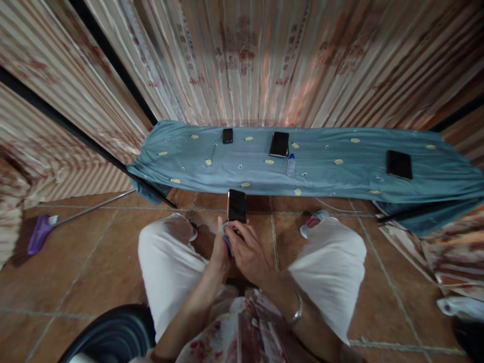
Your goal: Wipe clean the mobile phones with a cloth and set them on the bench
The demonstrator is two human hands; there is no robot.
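Observation:
Between my knees, a dark-screened phone (237, 204) is held upright with its screen facing me. My left hand (218, 249) is closed around the phone's lower left side. Over the lower part of the screen, the bent fingers of my right hand (249, 254) press a small greyish cloth (226, 232). Much of the cloth is hidden by the fingers, and the phone's lower end is covered. Beyond the phone lies a long surface draped in blue-green fabric (321, 176).
On the fabric lie a small black device (227, 135), a dark tablet-like device (280, 144), a clear bottle with a blue cap (291, 165) and another black device (399, 164). A purple broom (40, 234) rests at left. A black round container (113, 333) stands by my left leg.

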